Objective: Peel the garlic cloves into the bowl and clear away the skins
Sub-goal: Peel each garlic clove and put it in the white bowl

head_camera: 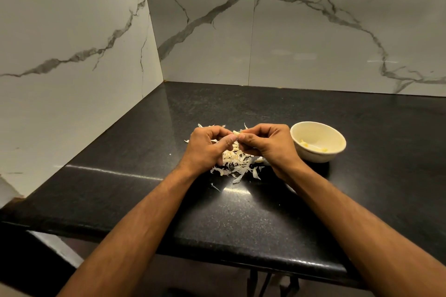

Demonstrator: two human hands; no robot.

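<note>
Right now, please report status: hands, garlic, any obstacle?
Left hand and right hand pinch one garlic clove. Skins piled beneath. Bowl at right, path unobstructed.

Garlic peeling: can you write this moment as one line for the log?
step: peeling | hands: both pinch garlic clove | skins: piled on counter | bowl: right, holds peeled cloves

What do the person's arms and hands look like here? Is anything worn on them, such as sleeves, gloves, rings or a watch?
Both forearms are bare as far as the picture shows, with no sleeves in view. The left hand and the right hand have no gloves. No watch, bracelet or ring shows on the visible sides.
</note>
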